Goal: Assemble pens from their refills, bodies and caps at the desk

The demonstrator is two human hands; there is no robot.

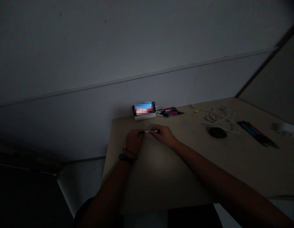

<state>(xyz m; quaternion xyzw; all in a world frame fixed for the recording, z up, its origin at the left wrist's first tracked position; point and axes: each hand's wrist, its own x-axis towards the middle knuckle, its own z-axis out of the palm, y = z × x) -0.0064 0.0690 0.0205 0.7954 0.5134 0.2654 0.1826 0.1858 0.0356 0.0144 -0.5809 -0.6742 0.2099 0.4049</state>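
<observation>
In dim light, both my hands meet over the far left part of a pale wooden table (175, 177). My left hand (134, 141), with a dark band on the wrist, is closed on the dark end of a thin white pen (151, 131). My right hand (164, 135) pinches the other end of the same pen. The pen lies level between the two hands, just above the tabletop.
A lit phone (144, 108) leans on a white block at the table's back edge. Beside it lie several red and blue pens (170, 112). White cables (219, 117), a dark round disc (217, 132), more pens (256, 133) and a white object (285, 128) lie to the right.
</observation>
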